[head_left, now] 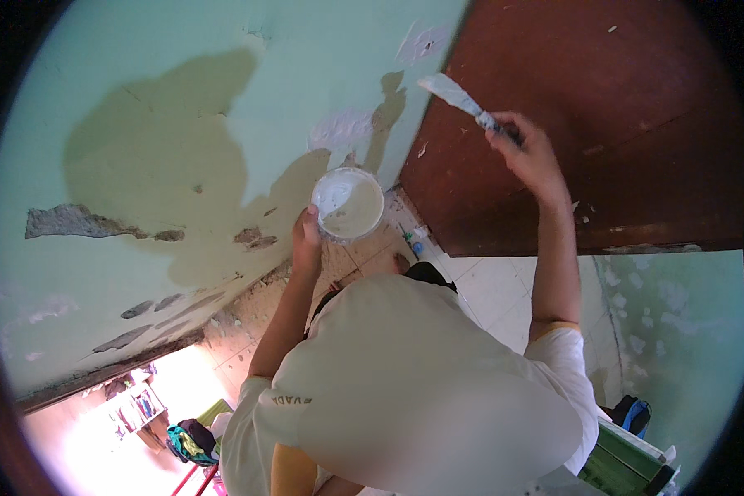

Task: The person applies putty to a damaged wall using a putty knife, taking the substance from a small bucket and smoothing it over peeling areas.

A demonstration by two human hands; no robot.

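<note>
My left hand (307, 241) grips the side of a round white tub (380, 217), thumb at its rim. White paste (334, 192) lies in the tub, partly in shade. Out to the right, my right hand (536, 161) is raised, its fingers closed around the dark handle of a putty knife (456, 94). The knife's wide blade points up and left and is smeared white. It is near the edge between the pale green wall (306, 74) and a brown door-like panel (620, 107); from this view I cannot tell whether it touches either.
White smears (341, 129) mark the wall beyond the tub. Lower left, the wall has a bare grey patch (78, 221) and several chips. Small items, one a blue cap-like piece (418, 247), lie on the tiled floor (492, 289). A green box-like thing (624, 463) stands lower right.
</note>
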